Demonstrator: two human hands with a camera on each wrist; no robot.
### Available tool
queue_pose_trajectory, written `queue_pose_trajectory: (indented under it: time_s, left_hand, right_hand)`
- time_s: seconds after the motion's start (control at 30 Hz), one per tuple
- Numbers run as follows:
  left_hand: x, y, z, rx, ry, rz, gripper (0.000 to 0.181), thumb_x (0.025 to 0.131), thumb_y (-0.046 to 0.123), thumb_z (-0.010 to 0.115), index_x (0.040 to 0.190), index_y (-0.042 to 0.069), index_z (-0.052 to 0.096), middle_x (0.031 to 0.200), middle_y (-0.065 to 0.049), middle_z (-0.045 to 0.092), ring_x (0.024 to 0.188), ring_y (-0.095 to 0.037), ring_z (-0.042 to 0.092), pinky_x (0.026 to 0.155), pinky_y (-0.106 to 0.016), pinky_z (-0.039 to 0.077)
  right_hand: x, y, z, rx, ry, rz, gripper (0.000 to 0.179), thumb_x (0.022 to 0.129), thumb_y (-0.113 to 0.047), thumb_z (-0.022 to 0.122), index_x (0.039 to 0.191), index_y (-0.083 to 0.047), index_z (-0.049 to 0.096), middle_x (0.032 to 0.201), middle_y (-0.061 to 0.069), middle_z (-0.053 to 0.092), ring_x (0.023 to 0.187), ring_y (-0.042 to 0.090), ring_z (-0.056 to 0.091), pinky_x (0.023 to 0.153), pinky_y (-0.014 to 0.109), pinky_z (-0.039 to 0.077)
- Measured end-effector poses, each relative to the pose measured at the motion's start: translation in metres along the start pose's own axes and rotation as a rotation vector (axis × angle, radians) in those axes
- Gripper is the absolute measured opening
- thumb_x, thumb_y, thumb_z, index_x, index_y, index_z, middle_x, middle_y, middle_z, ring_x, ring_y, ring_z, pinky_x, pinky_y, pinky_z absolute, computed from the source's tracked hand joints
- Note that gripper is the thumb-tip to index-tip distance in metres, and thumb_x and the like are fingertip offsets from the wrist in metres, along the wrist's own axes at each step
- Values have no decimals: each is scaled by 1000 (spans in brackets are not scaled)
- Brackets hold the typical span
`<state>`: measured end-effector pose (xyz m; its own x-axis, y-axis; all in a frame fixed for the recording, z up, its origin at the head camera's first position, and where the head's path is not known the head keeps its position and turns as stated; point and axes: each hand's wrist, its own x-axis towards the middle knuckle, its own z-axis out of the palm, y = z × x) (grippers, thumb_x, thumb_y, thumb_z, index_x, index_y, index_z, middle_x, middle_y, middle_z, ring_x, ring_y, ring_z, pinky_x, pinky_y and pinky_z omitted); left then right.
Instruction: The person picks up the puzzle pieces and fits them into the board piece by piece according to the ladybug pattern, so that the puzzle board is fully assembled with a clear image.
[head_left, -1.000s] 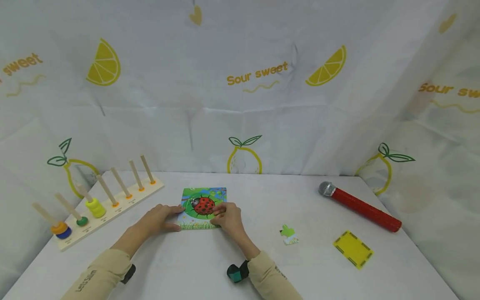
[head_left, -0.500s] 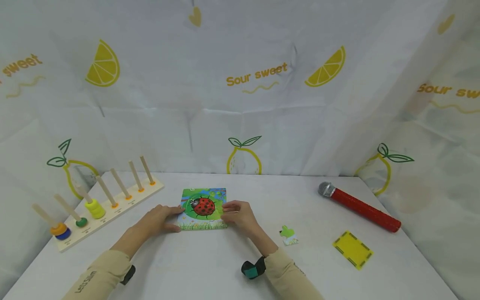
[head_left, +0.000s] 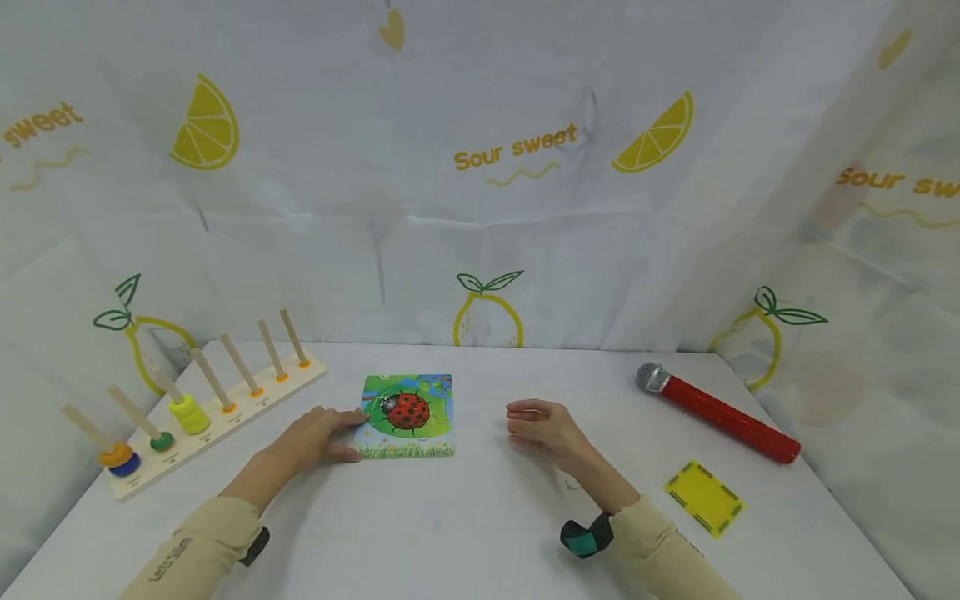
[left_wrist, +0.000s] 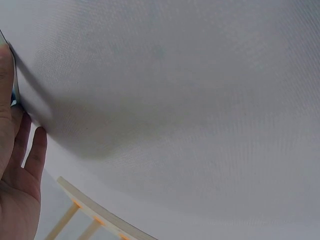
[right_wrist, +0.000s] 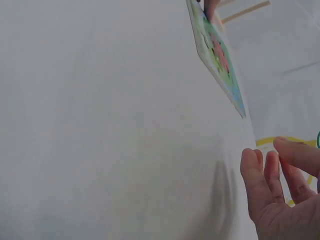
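Observation:
A square ladybug puzzle (head_left: 408, 417) lies flat on the white table. My left hand (head_left: 318, 440) rests at its left edge, a fingertip on the board and the thumb by the near left corner. In the left wrist view, that hand's fingers (left_wrist: 36, 155) are fairly straight. To the right of the puzzle, my right hand (head_left: 547, 429) hovers over the table, its fingers loosely bent and holding nothing. The right wrist view shows these fingers (right_wrist: 257, 182) apart from the puzzle (right_wrist: 220, 55). Beneath the right wrist, a loose puzzle piece (head_left: 573, 485) is mostly hidden.
A wooden peg board (head_left: 217, 433) with upright pegs and several coloured rings stands at the left. At the right lie a red toy microphone (head_left: 723, 412) and a yellow slotted plate (head_left: 705, 498). A printed white curtain (head_left: 480, 242) hangs behind the table.
My right hand has left the puzzle's right side and moved right across the table, now covering most of the loose piece. The left hand has stayed at the puzzle's left edge.

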<state>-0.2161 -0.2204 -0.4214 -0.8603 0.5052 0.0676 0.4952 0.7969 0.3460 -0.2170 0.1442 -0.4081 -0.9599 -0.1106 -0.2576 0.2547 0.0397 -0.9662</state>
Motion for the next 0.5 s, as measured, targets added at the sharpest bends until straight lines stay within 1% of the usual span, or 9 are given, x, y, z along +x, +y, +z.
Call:
queue_pose_trajectory:
  time_s: [0.07, 0.13, 0.2, 0.3, 0.4, 0.5]
  left_hand:
    - [0, 0, 0, -1, -3, -7, 58, 76, 30, 79, 121, -3, 64, 119, -18, 65, 106, -41, 59, 89, -52, 46]
    - [0, 0, -1, -2, -6, -13, 58, 75, 31, 79, 121, -2, 64, 119, -17, 65, 106, -41, 59, 89, -52, 46]
    - [0, 0, -1, -6, -10, -19, 59, 75, 31, 79, 121, -2, 64, 119, -17, 65, 107, -41, 58, 89, -52, 46]
    - [0, 1, -1, -10, -7, -17, 58, 75, 30, 79, 121, -2, 64, 120, -18, 65, 107, -42, 58, 89, -52, 46]
    - [-1, 1, -1, -13, -1, -9, 58, 75, 30, 79, 121, -3, 64, 119, -18, 65, 107, -42, 58, 89, -52, 46]
    - [-1, 2, -2, -10, 5, 2, 58, 76, 30, 79, 121, -3, 64, 119, -18, 65, 106, -42, 58, 88, -52, 46]
  right_hand:
    - [-4, -1, -10, 6, 6, 7, 36, 89, 5, 62, 123, 11, 55, 117, 24, 61, 88, 16, 66, 78, 30, 56]
    - [-8, -1, -19, 17, -9, 6, 37, 90, 4, 62, 125, 12, 52, 116, 21, 62, 89, 16, 65, 79, 30, 56]
    - [-12, -1, -27, 30, -25, -5, 38, 90, 4, 61, 126, 13, 51, 113, 17, 64, 89, 15, 65, 79, 30, 56]
    - [-18, 0, -41, 19, -56, -31, 40, 91, 3, 59, 128, 15, 47, 111, 14, 64, 91, 16, 65, 81, 30, 55]
    - [-23, 0, -54, -17, -37, -33, 41, 92, 0, 60, 128, 14, 47, 112, 13, 64, 93, 18, 65, 82, 31, 55]
    - [-26, 2, -66, -53, -5, -21, 42, 93, -3, 61, 129, 13, 48, 116, 17, 63, 95, 20, 65, 84, 31, 54]
